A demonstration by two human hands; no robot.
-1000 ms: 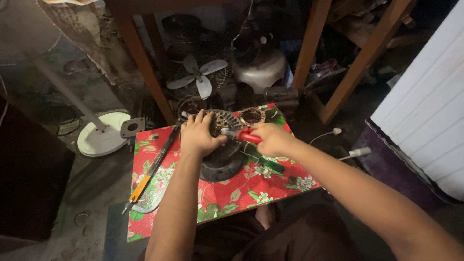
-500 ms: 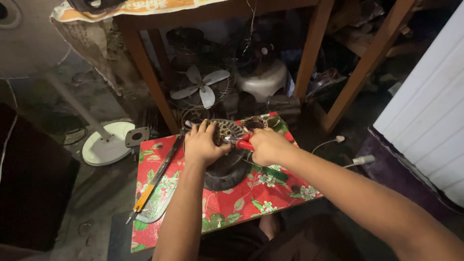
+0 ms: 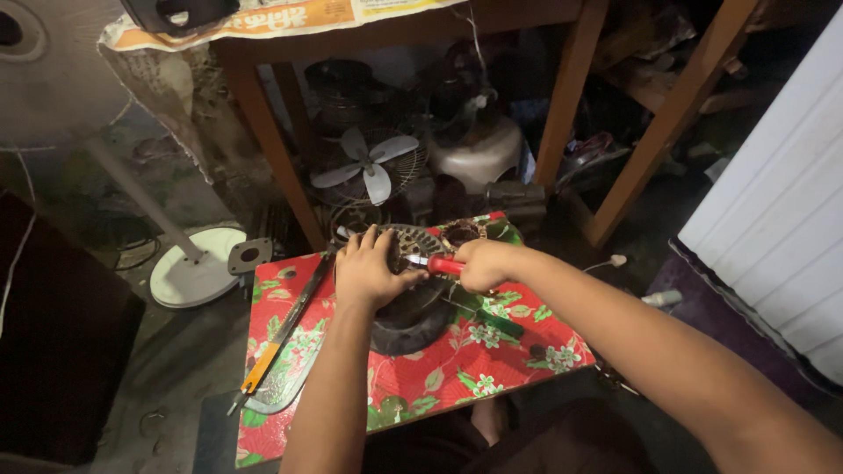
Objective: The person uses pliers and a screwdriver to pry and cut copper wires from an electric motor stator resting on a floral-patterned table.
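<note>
A printed newspaper sheet (image 3: pixel 290 19) — white with orange patches — drapes over the wooden table's (image 3: pixel 413 26) top edge.

Under my left hand (image 3: pixel 373 274) the round motor housing (image 3: pixel 413 307) looks like dull, dark metal with a rougher ribbed face, and the tool (image 3: pixel 439 263) in my right hand (image 3: pixel 483 263) has a smooth, glossy red plastic grip. The floral red table cover (image 3: pixel 457 369) reads as slick, shiny oilcloth. Behind it I see matt bare wooden legs (image 3: pixel 566 114), crumpled newspaper (image 3: pixel 290 17) and a glossy white plastic fan base (image 3: pixel 193 281).
</note>
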